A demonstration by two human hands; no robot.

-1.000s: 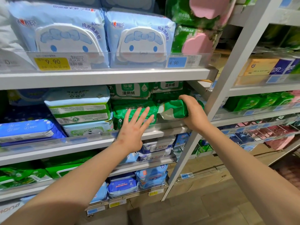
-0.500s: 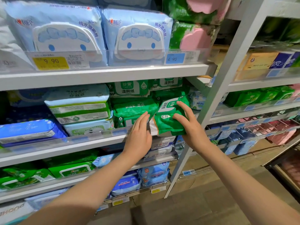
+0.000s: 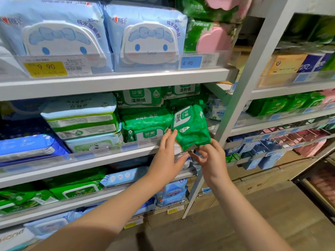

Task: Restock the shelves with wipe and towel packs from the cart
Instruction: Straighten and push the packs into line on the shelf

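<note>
Head view, shelf bay of wet wipes.

- Green wipe pack [image 3: 192, 127]: stood on end and tilted, label facing left, at the front right end of the middle shelf [image 3: 90, 160]. Its lower end hangs over the shelf's clear front rail [image 3: 126, 147]. Just left of it and behind the rail is a stack of matching green packs [image 3: 146, 124].
- Left hand [image 3: 166, 158]: fingers [image 3: 170, 136] straight and laid against the pack's left edge, thumb stretched below its lower corner. Not curled round it.
- Right hand [image 3: 208, 156]: fingers curled up under the pack's bottom edge, gripping it from below.
- Both forearms reach in from the bottom of the frame, and the hands nearly meet under the pack.
- Upper shelf: 2 pale blue wipe packs [image 3: 145, 38] with cartoon-face lids. Yellow tag [image 3: 45, 68] reads 9.90, blue tag [image 3: 190, 62] reads 4.90.
- White shelf upright [image 3: 244, 84] stands just right of the held pack.
</note>
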